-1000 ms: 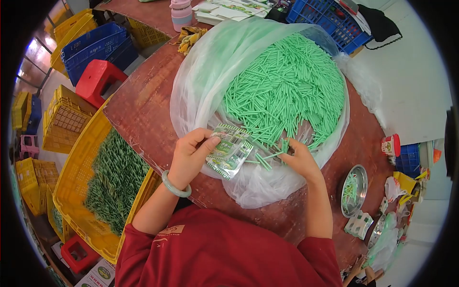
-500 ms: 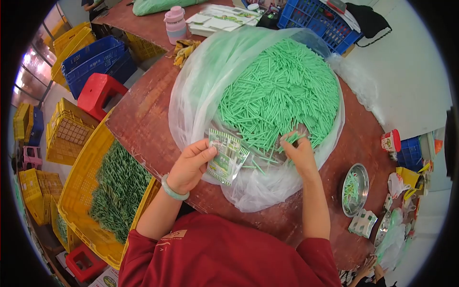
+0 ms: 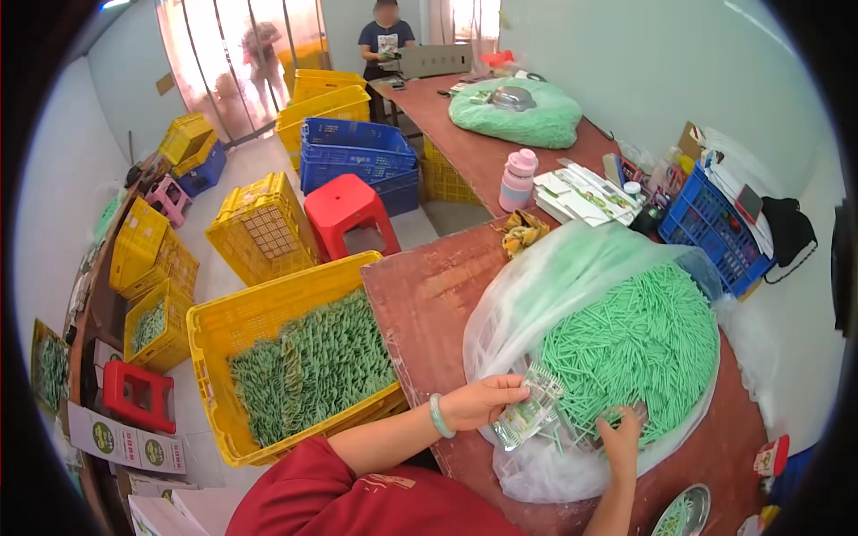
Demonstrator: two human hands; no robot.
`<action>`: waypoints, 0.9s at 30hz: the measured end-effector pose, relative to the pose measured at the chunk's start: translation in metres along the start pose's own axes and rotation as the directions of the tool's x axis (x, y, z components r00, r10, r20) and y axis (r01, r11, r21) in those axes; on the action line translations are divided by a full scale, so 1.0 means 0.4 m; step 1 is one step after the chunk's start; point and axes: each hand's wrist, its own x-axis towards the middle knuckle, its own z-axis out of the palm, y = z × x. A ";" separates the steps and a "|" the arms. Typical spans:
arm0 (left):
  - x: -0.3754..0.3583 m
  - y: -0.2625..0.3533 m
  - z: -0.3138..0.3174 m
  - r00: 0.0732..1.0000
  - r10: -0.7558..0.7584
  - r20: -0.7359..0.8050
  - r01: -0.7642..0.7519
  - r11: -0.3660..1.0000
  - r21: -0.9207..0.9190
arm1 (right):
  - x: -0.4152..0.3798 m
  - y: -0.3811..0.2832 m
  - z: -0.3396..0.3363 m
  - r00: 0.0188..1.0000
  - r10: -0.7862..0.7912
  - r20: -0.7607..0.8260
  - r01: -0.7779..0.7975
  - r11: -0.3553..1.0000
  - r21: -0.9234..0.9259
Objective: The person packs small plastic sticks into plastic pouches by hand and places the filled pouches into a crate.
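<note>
Between the thumb and fingers of my left hand [image 3: 487,404] is a small green and clear printed packet [image 3: 529,411]. A bracelet circles that wrist. My right hand [image 3: 621,431] is at the near edge of a heap of short green sticks [image 3: 635,339], its thumb and fingers curled round some green sticks. The heap lies in a large clear plastic bag [image 3: 509,308] on the red table [image 3: 424,295]. A few loose sticks lie between my two hands.
Left of the table stands a yellow crate [image 3: 210,357] full of green packets. Beyond it are a red stool [image 3: 344,210] and blue crates [image 3: 357,152]. A pink bottle [image 3: 518,179], white cards [image 3: 585,192] and a metal bowl [image 3: 684,514] are on the table. A person [image 3: 386,40] is at the far end.
The view has swung left and up, so the table and bag appear further right and the far person shows. The packet stays in my left hand; my right hand remains at the heap's near edge.
</note>
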 end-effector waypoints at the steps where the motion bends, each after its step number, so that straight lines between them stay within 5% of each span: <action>1: 0.003 0.001 -0.001 1.000 -0.002 -0.002 0.002 1.000 -0.023 | 0.000 -0.013 -0.001 1.000 -0.011 -0.008 0.011 1.000 -0.007; 6: 0.023 -0.013 -0.015 0.999 -0.026 -0.033 0.022 0.994 -0.106 | -0.002 -0.006 -0.006 0.999 0.024 0.033 -0.026 0.998 0.059; 8: 0.031 -0.017 -0.011 0.999 0.036 -0.027 -0.036 0.999 -0.012 | -0.001 0.053 0.009 0.967 -0.215 -0.136 0.196 0.971 -0.136; 13: 0.049 -0.021 0.046 0.992 0.022 -0.123 -0.007 0.992 0.122 | -0.017 -0.012 -0.050 0.990 0.133 0.039 -0.138 0.968 0.208; 18: 0.072 -0.032 0.065 0.995 -0.029 -0.098 0.046 0.983 0.179 | -0.017 -0.033 -0.059 0.989 0.150 0.012 -0.150 0.978 0.142; 24: 0.099 -0.069 0.022 0.980 0.195 -0.041 -0.125 0.761 0.637 | -0.021 -0.060 -0.073 0.995 0.101 -0.026 -0.099 0.993 0.068; 27: 0.088 -0.063 0.011 0.980 0.191 -0.059 -0.070 0.604 0.794 | -0.022 -0.059 -0.067 0.994 0.100 -0.040 -0.098 0.994 0.053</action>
